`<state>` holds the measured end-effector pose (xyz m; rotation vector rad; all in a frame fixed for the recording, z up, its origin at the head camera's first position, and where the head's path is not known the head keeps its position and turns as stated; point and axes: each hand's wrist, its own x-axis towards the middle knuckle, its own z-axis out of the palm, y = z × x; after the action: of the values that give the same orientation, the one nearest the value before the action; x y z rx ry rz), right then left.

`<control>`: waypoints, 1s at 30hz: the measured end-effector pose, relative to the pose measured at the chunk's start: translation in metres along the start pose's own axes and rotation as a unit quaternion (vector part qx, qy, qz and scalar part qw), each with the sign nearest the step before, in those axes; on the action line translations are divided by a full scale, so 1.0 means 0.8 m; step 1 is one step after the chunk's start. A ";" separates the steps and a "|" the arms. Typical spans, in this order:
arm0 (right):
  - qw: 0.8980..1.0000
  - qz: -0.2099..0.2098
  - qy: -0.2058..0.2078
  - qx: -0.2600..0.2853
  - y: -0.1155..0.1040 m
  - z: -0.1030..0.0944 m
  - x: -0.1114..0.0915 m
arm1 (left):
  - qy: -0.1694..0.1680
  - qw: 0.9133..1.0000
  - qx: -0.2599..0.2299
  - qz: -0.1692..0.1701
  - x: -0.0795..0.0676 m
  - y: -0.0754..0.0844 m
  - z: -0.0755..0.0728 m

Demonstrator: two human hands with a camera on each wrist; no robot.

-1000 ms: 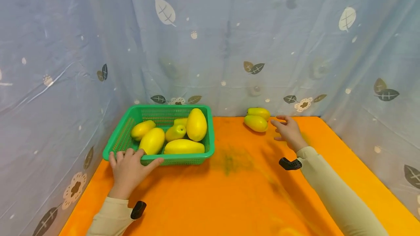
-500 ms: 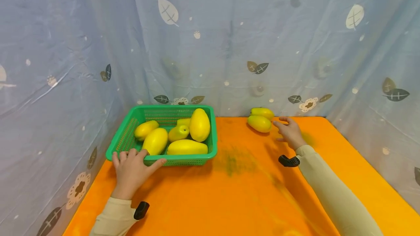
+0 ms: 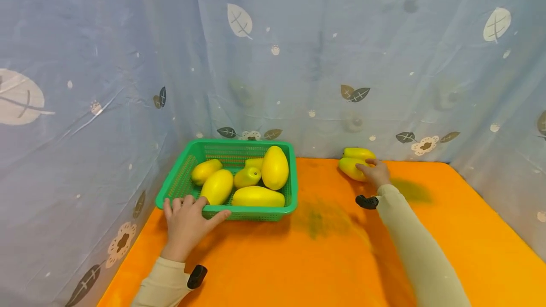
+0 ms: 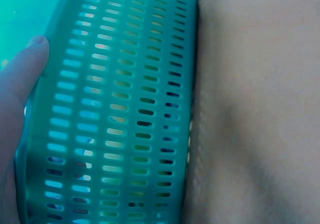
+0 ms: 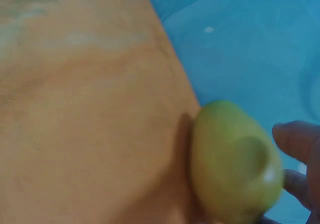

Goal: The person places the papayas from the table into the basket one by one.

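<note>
In the head view, my left hand grips the near rim of a green slotted plastic basket at its left corner, fingers hooked over it. The left wrist view shows a fingertip against the rim. My right hand reaches around the right end of a yellow-green papaya on the table, fingers spread. From the right wrist, the fingers are beside this papaya, with a gap at the upper finger; the lower ones are partly hidden. Another papaya lies just behind it.
Several yellow papayas lie inside the basket. The table has an orange cover with dark greenish stains. A pale blue patterned curtain hangs close behind the basket and papayas and along both sides.
My right hand has moved in to the near papaya, its fingers now overlapping its right end. The left hand stays on the basket rim. The head view has shifted, moving everything rightward.
</note>
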<state>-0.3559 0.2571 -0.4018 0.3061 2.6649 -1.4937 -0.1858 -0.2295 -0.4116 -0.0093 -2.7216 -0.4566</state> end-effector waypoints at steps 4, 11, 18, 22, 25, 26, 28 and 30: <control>0.999 0.016 0.008 0.038 0.012 0.001 0.002 | 0.006 1.000 -0.007 0.004 0.002 0.005 0.005; 0.998 0.007 0.009 0.057 0.012 0.006 -0.003 | 0.011 1.000 -0.003 0.000 0.001 0.002 0.005; 0.991 -0.048 -0.011 0.126 -0.070 0.028 -0.017 | 0.010 1.000 0.002 -0.007 0.003 -0.005 0.000; 0.984 -0.094 -0.049 0.141 -0.148 0.054 -0.039 | 0.007 1.000 0.006 -0.010 0.005 -0.007 -0.006; 0.981 -0.140 -0.070 0.112 -0.194 0.083 -0.059 | 0.005 1.000 0.011 -0.011 0.003 -0.006 -0.007; 0.979 -0.156 -0.079 0.104 -0.206 0.095 -0.065 | 0.003 1.000 0.012 -0.011 0.003 -0.005 -0.007; 0.976 -0.178 -0.094 0.087 -0.224 0.118 -0.076 | 0.002 1.000 0.011 -0.010 0.001 -0.002 -0.005; 0.974 -0.192 -0.104 0.067 -0.235 0.141 -0.085 | -0.002 1.000 0.007 -0.009 -0.001 0.003 -0.002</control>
<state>-0.3326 0.0567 -0.2930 -0.3627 2.5591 -1.6976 -0.1846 -0.2279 -0.4096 0.0190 -2.7305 -0.4421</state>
